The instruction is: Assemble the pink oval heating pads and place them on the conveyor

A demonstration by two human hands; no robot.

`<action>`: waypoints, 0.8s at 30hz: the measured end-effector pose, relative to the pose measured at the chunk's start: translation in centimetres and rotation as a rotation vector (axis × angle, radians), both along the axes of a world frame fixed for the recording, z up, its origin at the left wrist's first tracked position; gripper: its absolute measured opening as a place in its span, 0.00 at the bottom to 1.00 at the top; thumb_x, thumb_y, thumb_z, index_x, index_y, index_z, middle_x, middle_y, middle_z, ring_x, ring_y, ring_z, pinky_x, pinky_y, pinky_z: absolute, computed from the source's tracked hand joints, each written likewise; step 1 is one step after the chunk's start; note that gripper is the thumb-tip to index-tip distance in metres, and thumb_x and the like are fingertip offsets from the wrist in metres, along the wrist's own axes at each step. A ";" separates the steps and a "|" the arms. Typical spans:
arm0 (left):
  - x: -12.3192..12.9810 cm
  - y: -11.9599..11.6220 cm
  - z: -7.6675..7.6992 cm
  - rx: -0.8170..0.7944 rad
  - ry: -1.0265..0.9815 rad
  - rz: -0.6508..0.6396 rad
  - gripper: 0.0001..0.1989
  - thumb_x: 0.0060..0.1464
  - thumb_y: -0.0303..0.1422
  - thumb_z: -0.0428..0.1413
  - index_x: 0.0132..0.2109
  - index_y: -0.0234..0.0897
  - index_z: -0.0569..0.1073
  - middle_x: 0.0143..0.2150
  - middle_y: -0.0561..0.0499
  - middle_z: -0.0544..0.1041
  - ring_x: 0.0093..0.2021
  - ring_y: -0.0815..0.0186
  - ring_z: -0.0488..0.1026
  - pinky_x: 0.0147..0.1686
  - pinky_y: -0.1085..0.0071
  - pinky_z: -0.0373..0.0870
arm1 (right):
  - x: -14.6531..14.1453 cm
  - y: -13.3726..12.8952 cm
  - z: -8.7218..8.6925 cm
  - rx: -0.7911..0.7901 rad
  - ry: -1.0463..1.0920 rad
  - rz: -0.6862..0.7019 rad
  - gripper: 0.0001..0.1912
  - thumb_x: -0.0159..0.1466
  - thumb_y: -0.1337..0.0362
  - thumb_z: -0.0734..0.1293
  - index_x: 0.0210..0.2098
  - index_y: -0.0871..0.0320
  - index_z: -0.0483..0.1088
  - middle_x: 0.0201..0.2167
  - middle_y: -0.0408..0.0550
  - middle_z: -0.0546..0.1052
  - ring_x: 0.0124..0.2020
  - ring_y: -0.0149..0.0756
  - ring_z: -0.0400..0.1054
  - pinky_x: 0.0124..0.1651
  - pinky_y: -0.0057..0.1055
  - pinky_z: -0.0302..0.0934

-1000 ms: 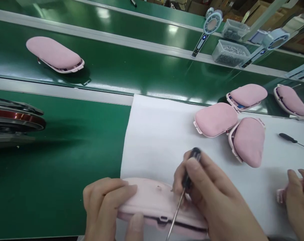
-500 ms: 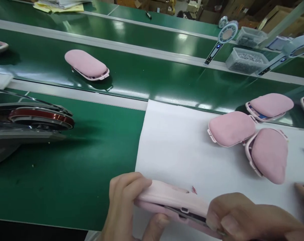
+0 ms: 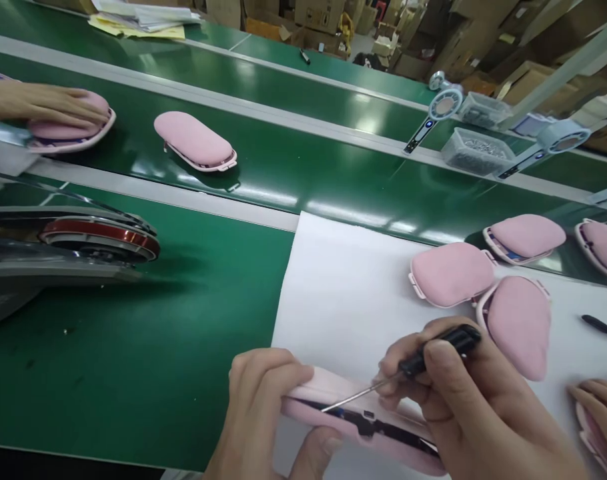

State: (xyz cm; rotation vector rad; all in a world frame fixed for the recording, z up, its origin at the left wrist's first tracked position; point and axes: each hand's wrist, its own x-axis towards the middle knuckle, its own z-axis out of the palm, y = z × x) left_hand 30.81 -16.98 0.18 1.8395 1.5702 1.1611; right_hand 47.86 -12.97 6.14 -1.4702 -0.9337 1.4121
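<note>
A pink oval case [image 3: 328, 381] is tilted on its side above the white sheet, with a dark slot along the seam between its two shells. My left hand [image 3: 258, 407] grips its left end, fingers over the top and thumb on the lower shell. In my right hand [image 3: 483, 400] is a thin screwdriver [image 3: 417, 361] with a black handle and a metal shaft. The shaft slants down to the left, its tip at the left part of the slot. A small latch loop [image 3: 368, 415] shows mid-seam. My right hand hides part of the case's right end.
Several pink cases, one of them [image 3: 453, 273], lie right of centre; another [image 3: 196, 140] is on the green belt. Other people's hands touch cases at far left [image 3: 58, 110] and right edge [image 3: 603, 400]. A tape dispenser [image 3: 98, 240] stands left. A black pen [image 3: 601, 327] lies right.
My right hand has risen from the case's right end, and the screwdriver tip is now at the slot's left part. Another person's hand has come onto a case at far left.
</note>
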 end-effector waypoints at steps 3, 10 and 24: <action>0.0 0.0 -0.1 0.007 0.001 -0.002 0.12 0.60 0.41 0.51 0.46 0.40 0.66 0.43 0.47 0.66 0.44 0.59 0.63 0.40 0.65 0.62 | 0.0 0.4 -0.1 -0.060 -0.031 0.007 0.15 0.62 0.49 0.66 0.32 0.54 0.66 0.29 0.44 0.75 0.26 0.32 0.71 0.30 0.25 0.70; -0.2 0.2 -0.1 0.000 -0.015 -0.008 0.11 0.59 0.40 0.52 0.46 0.40 0.66 0.42 0.48 0.66 0.43 0.59 0.63 0.39 0.64 0.62 | -0.2 0.9 0.1 -0.110 -0.002 0.026 0.17 0.62 0.48 0.67 0.30 0.55 0.67 0.29 0.42 0.74 0.27 0.29 0.70 0.31 0.24 0.69; 0.2 0.1 -0.7 0.003 -0.080 0.055 0.16 0.58 0.48 0.51 0.46 0.43 0.68 0.40 0.49 0.67 0.41 0.59 0.64 0.40 0.64 0.64 | -1.5 2.7 0.6 -0.215 0.098 0.100 0.19 0.62 0.47 0.66 0.29 0.57 0.64 0.26 0.39 0.72 0.25 0.28 0.68 0.32 0.26 0.65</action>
